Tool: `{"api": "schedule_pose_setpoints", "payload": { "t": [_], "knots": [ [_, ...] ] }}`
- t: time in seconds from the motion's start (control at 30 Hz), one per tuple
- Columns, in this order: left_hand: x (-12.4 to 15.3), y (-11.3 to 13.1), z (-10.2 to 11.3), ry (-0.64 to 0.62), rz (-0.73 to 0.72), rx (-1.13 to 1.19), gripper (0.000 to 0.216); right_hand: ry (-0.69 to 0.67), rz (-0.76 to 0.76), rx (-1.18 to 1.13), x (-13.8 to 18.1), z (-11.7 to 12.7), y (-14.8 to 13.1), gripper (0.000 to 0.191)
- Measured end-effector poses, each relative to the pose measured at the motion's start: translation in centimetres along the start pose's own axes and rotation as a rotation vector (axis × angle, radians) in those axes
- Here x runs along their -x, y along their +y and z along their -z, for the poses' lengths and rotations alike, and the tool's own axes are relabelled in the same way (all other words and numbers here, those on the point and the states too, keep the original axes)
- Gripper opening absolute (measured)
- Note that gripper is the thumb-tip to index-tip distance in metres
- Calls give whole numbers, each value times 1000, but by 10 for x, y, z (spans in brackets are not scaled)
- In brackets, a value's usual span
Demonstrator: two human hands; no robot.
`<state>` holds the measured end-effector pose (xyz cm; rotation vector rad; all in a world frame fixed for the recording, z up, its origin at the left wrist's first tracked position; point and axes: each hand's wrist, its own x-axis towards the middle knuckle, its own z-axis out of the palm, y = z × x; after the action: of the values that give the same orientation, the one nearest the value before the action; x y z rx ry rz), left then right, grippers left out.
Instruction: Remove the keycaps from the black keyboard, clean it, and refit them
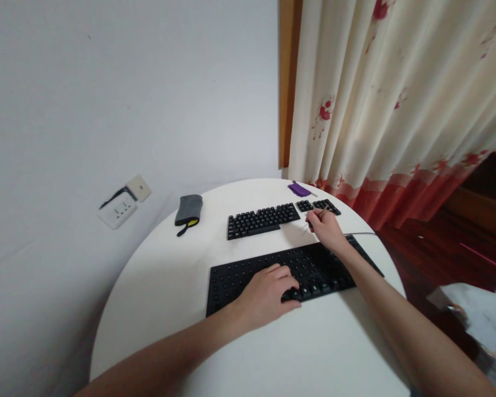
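Note:
A black keyboard frame with its keycaps off lies on the round white table in front of me. My left hand rests on its front edge, fingers curled down over the lower rows. My right hand is beyond the frame's far edge, closed on a thin tool, perhaps tweezers or a keycap puller, with a small dark piece at its tip. Just past it the removed keycaps are laid out in keyboard order: a main block and two small clusters.
A grey pouch with a yellow tab lies at the table's far left. A purple object sits at the far edge by the flowered curtain. A wall socket is on the white wall. Dark wood furniture stands at right.

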<state>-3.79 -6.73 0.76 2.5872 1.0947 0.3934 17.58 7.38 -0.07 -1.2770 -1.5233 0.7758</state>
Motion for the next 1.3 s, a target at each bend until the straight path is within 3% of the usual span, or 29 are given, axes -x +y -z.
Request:
{"api": "schedule_pose_setpoints", "payload": {
  "t": [0.17,0.33,0.43,0.6,0.8,0.9,1.03,1.1,1.3],
  "knots": [
    [-2,-1,-6,36,23,78,22,-130,-16,11,14,4,-25,26],
    [-5,-5,-4,54,132,215,39,-735,-12,-39,45,20,-61,26],
    [-8,-8,-4,52,213,288,48,-864,-44,-45,62,19,-73,25],
    [-10,-14,-2,7,189,373,48,-845,21,42,83,8,-74,21],
    [-8,-16,9,-25,123,496,33,-583,-55,59,110,7,-50,27],
    [-9,-15,10,24,167,685,17,-476,-112,-34,120,8,-38,30],
    [-13,-20,16,102,225,841,24,-430,-135,-96,125,7,-31,33],
    [-10,-26,29,18,248,822,21,-419,-134,-94,126,7,-30,33],
    [14,-46,84,-550,373,461,14,-409,-138,-112,127,6,-27,34]
  ]
}}
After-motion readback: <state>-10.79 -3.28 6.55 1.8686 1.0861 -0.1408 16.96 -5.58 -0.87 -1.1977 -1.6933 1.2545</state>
